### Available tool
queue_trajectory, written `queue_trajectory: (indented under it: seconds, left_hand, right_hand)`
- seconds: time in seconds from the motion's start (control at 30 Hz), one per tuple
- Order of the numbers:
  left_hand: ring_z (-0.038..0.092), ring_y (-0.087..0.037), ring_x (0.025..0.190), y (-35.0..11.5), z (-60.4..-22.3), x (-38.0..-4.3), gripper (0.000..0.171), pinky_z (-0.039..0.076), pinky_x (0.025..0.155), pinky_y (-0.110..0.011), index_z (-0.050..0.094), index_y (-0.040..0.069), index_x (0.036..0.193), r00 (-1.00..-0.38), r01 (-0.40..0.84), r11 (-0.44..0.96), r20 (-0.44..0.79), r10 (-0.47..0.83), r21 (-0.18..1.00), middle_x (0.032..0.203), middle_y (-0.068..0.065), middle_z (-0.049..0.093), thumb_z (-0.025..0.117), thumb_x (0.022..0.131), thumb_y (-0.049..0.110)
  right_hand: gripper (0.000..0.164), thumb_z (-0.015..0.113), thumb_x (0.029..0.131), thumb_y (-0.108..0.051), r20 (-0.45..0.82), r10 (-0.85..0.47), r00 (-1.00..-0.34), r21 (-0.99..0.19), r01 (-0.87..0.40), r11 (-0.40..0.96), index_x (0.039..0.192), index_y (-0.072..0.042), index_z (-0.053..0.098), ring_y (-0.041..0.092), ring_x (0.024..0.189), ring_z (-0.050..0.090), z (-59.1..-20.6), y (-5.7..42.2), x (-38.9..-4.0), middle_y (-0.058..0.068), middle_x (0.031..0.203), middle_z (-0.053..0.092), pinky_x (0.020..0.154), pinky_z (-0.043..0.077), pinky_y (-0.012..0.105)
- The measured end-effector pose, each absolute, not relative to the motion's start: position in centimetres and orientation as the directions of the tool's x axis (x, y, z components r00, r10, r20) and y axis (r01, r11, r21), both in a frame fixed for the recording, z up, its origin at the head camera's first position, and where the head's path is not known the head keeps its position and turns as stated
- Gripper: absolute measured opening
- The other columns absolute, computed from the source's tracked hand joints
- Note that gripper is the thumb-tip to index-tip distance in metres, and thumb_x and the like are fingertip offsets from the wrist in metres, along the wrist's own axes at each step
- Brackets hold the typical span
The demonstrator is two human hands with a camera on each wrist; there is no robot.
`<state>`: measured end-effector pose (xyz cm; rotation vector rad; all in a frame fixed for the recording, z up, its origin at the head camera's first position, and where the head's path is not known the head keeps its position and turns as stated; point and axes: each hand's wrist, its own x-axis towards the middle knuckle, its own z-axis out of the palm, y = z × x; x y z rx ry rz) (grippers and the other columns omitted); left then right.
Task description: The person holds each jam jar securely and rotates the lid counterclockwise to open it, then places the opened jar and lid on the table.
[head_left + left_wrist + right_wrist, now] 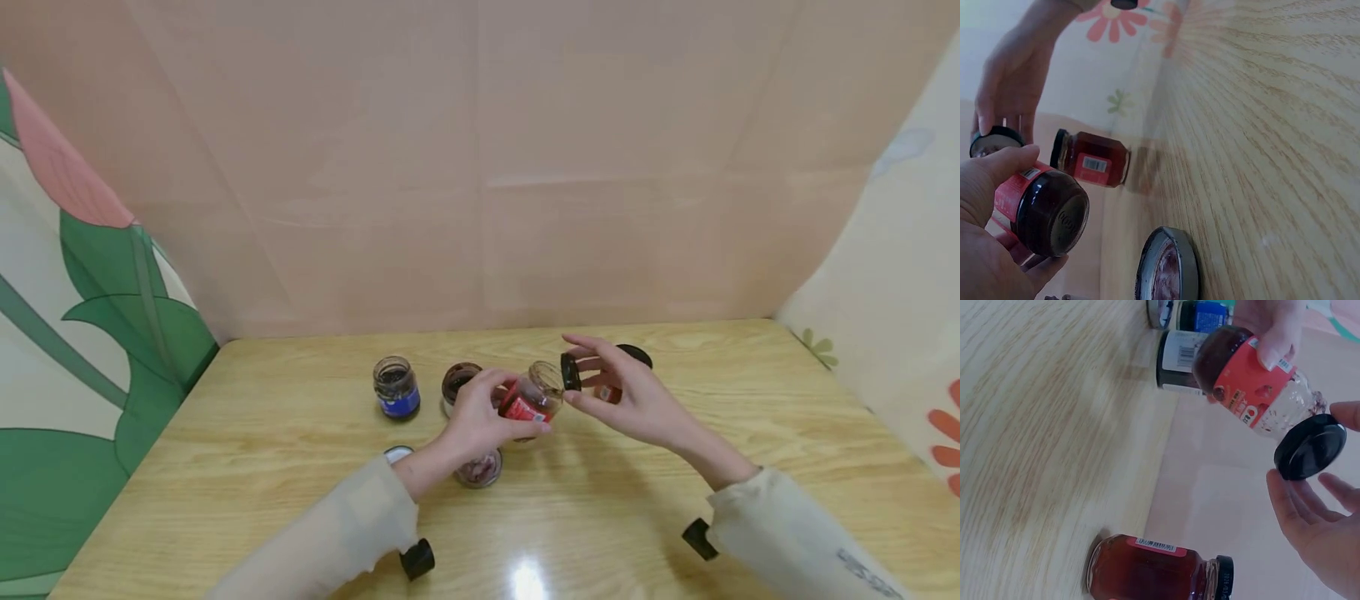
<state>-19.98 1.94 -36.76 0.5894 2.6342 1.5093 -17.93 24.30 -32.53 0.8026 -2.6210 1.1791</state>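
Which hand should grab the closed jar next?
Probably the right hand, which is nearer the closed jar, once it's free of the black lid it pinches. The left hand grips the open red-labelled jar.

Past the far edge of this wooden table [247,475] rises a creased pinkish wall [480,167] — flowered walls [900,275] flank both sides — light [528,579] gleams by the near edge.

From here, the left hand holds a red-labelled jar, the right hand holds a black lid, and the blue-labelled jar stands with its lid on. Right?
Not quite: the blue-labelled jar stands open, without a lid, as the head view shows. The left hand does hold a red-labelled jar, and the right hand a black lid.
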Motion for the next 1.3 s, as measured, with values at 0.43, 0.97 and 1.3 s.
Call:
queue_trajectory:
  seconds: [0.43, 0.97, 1.3]
  left_hand:
    - [0.056, -0.018, 0.101, 2.6, -35.8, -20.7, 0.069, 0.051, 0.078, -0.032, 0.060, 0.017, 0.125, -0.953, 0.264, 0.520, 0.136, 0.272, 0.813, 0.119, 0.000, 0.060, 0.087, 0.066, 0.039]
    - [0.058, -0.020, 0.102, 3.1, -35.5, -21.6, 0.067, 0.051, 0.083, -0.035, 0.062, 0.015, 0.124, -0.966, 0.248, 0.539, 0.161, 0.203, 0.805, 0.120, 0.000, 0.063, 0.089, 0.065, 0.035]
    - [0.059, -0.020, 0.103, 3.5, -35.5, -22.1, 0.064, 0.050, 0.085, -0.036, 0.063, 0.018, 0.123, -0.979, 0.197, 0.510, 0.146, 0.139, 0.837, 0.115, 0.000, 0.065, 0.088, 0.066, 0.032]
  right_hand:
    - [0.058, 0.073, 0.086, -0.018, 0.284, -0.301, -0.911, -0.704, -0.411, 0.579, 0.137, -0.008, 0.048, 0.030, 0.104, 0.065, -32.5, 25.0, -17.7, 0.016, 0.126, 0.055, 0.078, 0.055, 0.028]
    - [0.054, 0.076, 0.082, -0.033, 0.216, -0.215, -0.952, -0.671, -0.305, 0.676, 0.126, -0.009, 0.056, 0.027, 0.098, 0.066, -33.8, 24.8, -17.3, 0.011, 0.113, 0.064, 0.075, 0.055, 0.032]
    - [0.054, 0.080, 0.077, -0.013, 0.209, -0.279, -0.937, -0.733, -0.339, 0.589, 0.123, 0.002, 0.055, 0.032, 0.101, 0.066, -34.6, 24.6, -17.4, 0.019, 0.117, 0.062, 0.085, 0.054, 0.039]
